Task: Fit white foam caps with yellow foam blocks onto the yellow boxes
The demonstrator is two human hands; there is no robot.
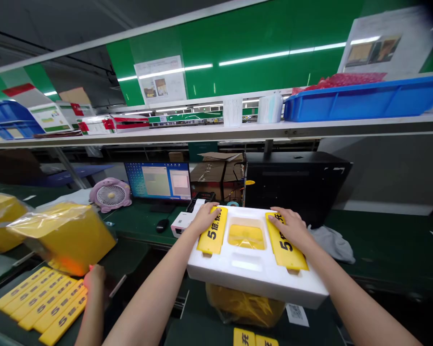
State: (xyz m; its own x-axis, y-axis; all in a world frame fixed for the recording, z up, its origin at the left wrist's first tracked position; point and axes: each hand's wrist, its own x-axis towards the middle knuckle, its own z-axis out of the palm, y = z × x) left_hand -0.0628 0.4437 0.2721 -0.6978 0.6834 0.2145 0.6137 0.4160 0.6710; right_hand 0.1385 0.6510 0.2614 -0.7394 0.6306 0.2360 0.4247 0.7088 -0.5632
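Note:
A white foam packing piece (247,263) sits over a yellow item wrapped in clear plastic (245,305), part of which shows through its middle opening. Two flat yellow panels with black print, the left panel (212,233) and the right panel (286,247), lie in its side recesses. My left hand (205,218) grips the foam's far left side, thumb on the left panel. On the far right side, my right hand (289,228) holds the foam, its thumb on the right panel; the fingers of both hands are partly hidden. More yellow panels (243,337) lie at the bottom edge.
A co-worker's hand (94,278) is at a row of yellow panels (43,300) on the left, near bagged yellow items (72,235). Behind stand a small printer (180,223), mouse (162,226), monitor (159,180), fan (111,194) and black case (296,182); a grey cloth (334,244) lies right.

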